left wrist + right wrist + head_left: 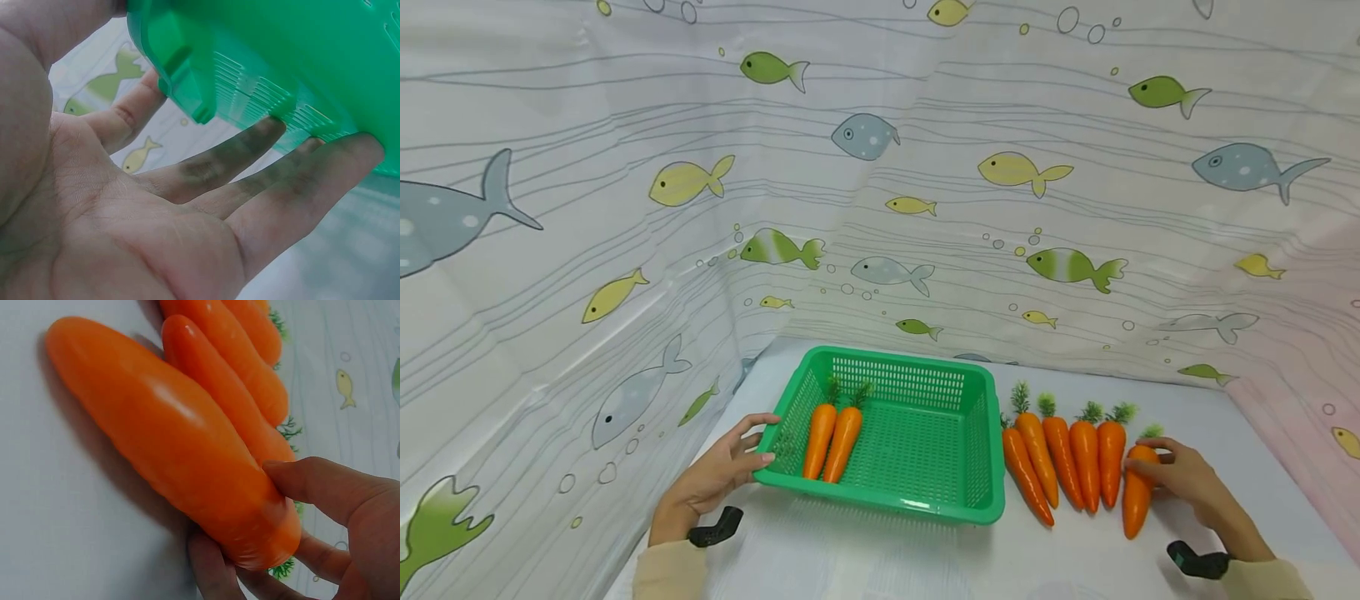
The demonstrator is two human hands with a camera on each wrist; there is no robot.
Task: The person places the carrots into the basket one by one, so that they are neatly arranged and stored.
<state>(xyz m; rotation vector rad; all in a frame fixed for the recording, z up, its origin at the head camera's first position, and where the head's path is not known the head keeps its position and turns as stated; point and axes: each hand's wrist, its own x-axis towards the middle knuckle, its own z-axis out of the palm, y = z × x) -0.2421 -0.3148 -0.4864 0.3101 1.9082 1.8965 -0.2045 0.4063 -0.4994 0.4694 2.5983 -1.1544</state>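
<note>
A green plastic basket (880, 497) stands on the white table, with two orange carrots (842, 446) lying side by side at its left. My left hand (718, 468) holds the basket's left edge. Its thumb lies at the rim, and in the left wrist view the fingers (231, 147) touch the underside and outer wall. At the right end of a row of carrots, my right hand (1183, 475) grips the rightmost carrot (1138, 500) near its leafy top. In the right wrist view, thumb and fingers stand on opposite sides of that carrot (169, 431).
Several more carrots (1084, 454) lie side by side between the basket and my right hand, green tops toward the back. A fish-printed sheet (955, 208) hangs behind and along both sides of the table (850, 542).
</note>
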